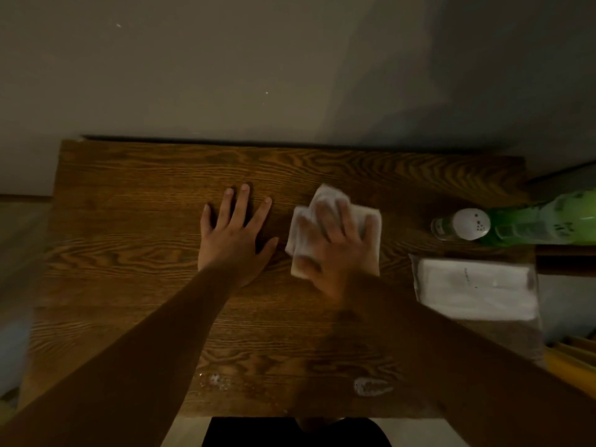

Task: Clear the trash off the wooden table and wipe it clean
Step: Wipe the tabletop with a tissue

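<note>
On grainy wooden table (129, 221), crumpled white tissue (306, 227).

Both arms bare, reaching forward from bottom corners of view, converging toward middle. Left hand (233, 235) flat, palm down on tabletop (129, 204), fingers straight and spread, thumb angled out to right. Right hand (338, 250) palm down just beside it, apart, fingers extended and splayed, pressing on white cloth (303, 227); hand and forearm motion-blurred. Wrists roughly level.
</note>
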